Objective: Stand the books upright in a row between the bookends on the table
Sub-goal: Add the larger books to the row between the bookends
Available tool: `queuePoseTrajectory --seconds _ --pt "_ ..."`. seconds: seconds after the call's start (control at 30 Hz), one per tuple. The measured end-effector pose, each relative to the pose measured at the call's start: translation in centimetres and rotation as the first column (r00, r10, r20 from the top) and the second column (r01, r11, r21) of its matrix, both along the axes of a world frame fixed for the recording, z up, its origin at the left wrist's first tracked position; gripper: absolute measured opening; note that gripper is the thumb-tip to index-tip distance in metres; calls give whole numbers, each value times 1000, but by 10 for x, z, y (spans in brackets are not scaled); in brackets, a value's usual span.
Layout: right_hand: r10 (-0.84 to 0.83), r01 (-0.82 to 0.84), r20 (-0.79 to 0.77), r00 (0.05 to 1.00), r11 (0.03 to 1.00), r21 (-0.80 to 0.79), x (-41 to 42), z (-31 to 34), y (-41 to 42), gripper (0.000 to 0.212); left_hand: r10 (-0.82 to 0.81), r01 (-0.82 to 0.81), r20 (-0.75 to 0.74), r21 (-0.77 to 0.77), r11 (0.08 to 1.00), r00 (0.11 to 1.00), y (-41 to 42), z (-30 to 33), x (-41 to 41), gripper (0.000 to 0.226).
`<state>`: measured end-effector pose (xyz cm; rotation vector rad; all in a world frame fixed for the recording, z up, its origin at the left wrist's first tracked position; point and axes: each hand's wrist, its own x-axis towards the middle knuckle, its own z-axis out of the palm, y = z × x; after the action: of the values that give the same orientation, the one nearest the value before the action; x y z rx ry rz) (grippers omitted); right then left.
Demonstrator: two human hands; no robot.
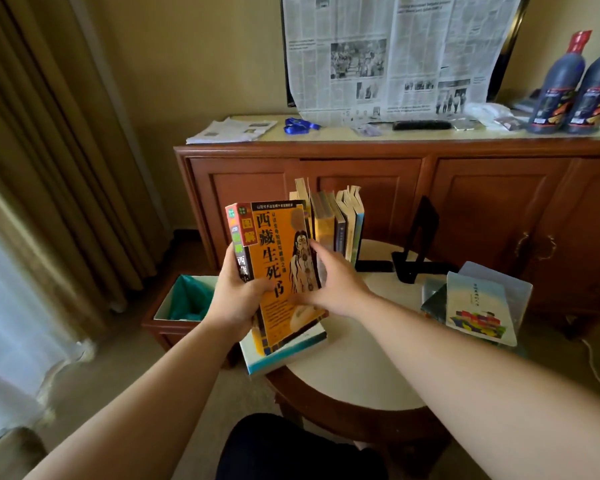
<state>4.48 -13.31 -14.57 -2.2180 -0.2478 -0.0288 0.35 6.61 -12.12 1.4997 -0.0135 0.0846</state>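
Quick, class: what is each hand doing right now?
Left hand: grips the orange book.
Right hand: fingers lie against the same book's cover and right edge.

This looks like a hotel room or a furnished living room. Heavy tan pleated curtains [49, 140] hang over a sheer white drape at the left, beige carpet [201, 403] covers the floor, and a long reddish wooden sideboard [378, 188] with panelled doors lines the wall (two dark red-capped bottles [575, 81] stand on top). A wooden wastebin with a green liner [184, 303] sits beside it.
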Motion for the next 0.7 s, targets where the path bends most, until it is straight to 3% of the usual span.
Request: queuePoseTrajectory --seconds 0.07,0.17,0.23,0.3,0.4,0.5,0.7 --pt "-44 64 138 989 988 -143 15 11 3 123 83 -86 54 61 994 995 3 -2 2 71" --pt "-44 220 410 911 893 -393 41 28 3 105 162 -176 114 129 976 980 6 -6 4 71" --pt "-31 277 456 889 830 -483 58 39 7 94 190 -209 128 153 966 973 9 -10 6 70" --pt "14 259 429 903 780 -570 76 48 12 95 199 -219 127 169 961 972 10 -14 9 70" --pt "173 83 285 943 705 -704 97 59 16 102 208 -227 117 184 956 971 10 -19 12 73" --pt "245 -27 170 954 637 -770 110 64 9 96 215 -235 118 192 953 969 10 -25 16 73" --pt "203 57 281 938 710 -702 114 47 -10 90 202 -229 142 207 951 969 6 -23 24 73"
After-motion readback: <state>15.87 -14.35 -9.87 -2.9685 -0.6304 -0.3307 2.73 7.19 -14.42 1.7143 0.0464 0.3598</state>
